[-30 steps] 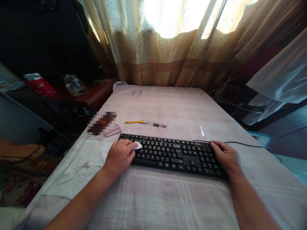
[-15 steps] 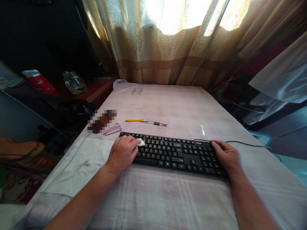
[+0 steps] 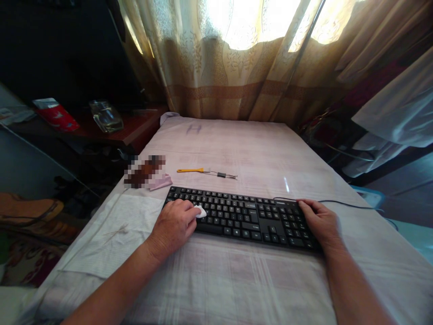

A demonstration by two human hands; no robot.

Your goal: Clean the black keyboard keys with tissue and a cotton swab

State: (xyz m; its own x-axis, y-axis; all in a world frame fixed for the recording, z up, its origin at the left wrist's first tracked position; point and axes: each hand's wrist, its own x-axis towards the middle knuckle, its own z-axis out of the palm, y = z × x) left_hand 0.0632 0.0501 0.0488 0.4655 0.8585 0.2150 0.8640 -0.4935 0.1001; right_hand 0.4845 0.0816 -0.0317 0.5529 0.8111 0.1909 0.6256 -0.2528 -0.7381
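A black computer keyboard (image 3: 233,214) lies flat across the cloth-covered table. My left hand (image 3: 176,222) is closed over its left end and pinches a small white wad (image 3: 200,211), perhaps tissue or cotton, against the keys. At the other end, my right hand (image 3: 320,223) grips the keyboard's right edge, thumb on top and the other fingers mostly hidden. Behind the keyboard lie a small yellow-handled brush (image 3: 191,170) and a thin metal tool with a dark grip (image 3: 221,174).
Left of the keyboard, a white cloth (image 3: 111,230) carries several thin sticks (image 3: 117,231). Beyond it sit a folded pink cloth (image 3: 161,181) and a pixelated brown thing (image 3: 145,171). A black cable (image 3: 348,205) runs right. A glass jar (image 3: 105,116) stands on the side desk.
My left hand has slid slightly towards me, drawing the white wad down over the keys. My right hand and the keyboard have stayed in place.
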